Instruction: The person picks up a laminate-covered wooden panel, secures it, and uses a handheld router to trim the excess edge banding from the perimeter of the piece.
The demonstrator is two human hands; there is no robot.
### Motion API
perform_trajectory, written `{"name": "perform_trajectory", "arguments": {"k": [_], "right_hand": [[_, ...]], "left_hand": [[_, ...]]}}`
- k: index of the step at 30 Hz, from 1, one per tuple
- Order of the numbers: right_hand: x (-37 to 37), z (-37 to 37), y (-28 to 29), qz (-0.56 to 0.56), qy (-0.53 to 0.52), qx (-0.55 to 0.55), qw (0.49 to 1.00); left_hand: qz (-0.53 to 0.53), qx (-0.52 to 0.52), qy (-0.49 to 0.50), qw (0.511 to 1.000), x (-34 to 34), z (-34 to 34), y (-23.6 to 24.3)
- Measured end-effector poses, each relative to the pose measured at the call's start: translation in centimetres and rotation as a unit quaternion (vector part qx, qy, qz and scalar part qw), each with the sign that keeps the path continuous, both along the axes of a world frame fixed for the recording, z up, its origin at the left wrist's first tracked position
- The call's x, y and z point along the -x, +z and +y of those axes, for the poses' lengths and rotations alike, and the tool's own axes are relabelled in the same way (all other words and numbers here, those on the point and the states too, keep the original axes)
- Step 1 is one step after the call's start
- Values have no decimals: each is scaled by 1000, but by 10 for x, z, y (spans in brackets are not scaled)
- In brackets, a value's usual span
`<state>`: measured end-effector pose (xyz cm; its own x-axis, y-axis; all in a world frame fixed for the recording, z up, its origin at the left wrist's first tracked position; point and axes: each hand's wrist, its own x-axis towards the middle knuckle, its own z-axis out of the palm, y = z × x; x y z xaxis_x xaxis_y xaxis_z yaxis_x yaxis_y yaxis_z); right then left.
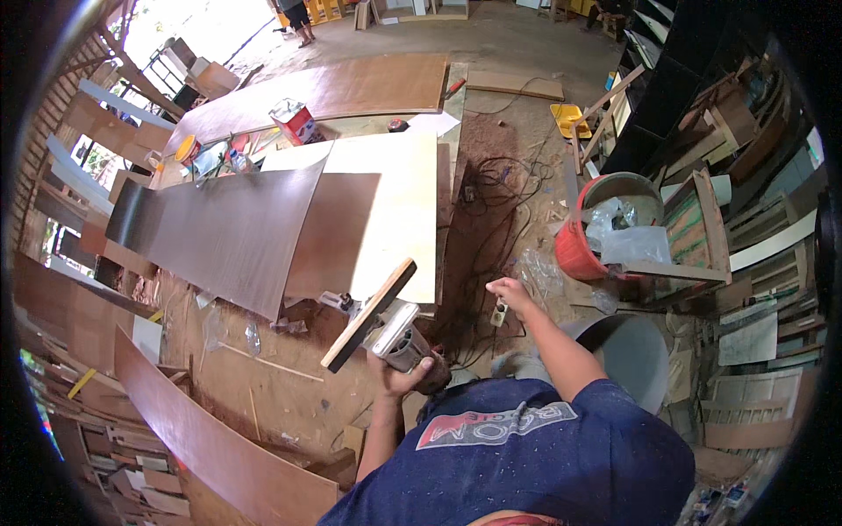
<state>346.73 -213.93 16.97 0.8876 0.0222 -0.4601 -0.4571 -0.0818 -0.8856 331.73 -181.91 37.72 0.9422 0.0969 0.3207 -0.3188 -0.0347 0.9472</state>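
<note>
My left hand (399, 373) is wrapped round a metal power tool (399, 337), likely a router, held tilted with a long black-edged wooden strip (368, 313) across its base. My right hand (510, 294) is raised to the right of the tool, fingers curled; whatever it may hold is too small to make out. Just under that hand, a pale socket block (498, 314) is visible. Ahead of me, a dark brown laminate sheet (202, 223) overlaps pale panels (403, 219) on the worktable.
A red tub (574, 245) with plastic bags and a wooden frame (710, 219) stand right. Tangled cables (500, 175) lie on the floor. A long brown board (210, 421) is lower left. Another person (296, 17) stands in the back, near a red-white can (298, 123) on the table.
</note>
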Motion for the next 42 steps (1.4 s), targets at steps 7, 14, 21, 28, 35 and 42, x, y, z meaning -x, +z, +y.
{"name": "perform_trajectory", "arguments": {"k": [7,14,21,28,35,42], "right_hand": [[-24,1,-19,-30,133,94,986],[-81,-19,-6,-55,218,-3,974],[-186,-58,73,-102,407,24,907],[-237,-87,116,0,492,-396,775],[-246,-105,115,-7,466,-443,766],[-266,-124,142,-6,383,-356,853]], "left_hand": [[24,29,49,998,-35,-6,-32],[139,-93,68,984,-72,-51,6],[207,-142,117,961,-175,-150,16],[207,-127,103,965,-258,-234,19],[238,-160,56,956,-303,-265,30],[42,-447,133,884,-329,-279,34]]}}
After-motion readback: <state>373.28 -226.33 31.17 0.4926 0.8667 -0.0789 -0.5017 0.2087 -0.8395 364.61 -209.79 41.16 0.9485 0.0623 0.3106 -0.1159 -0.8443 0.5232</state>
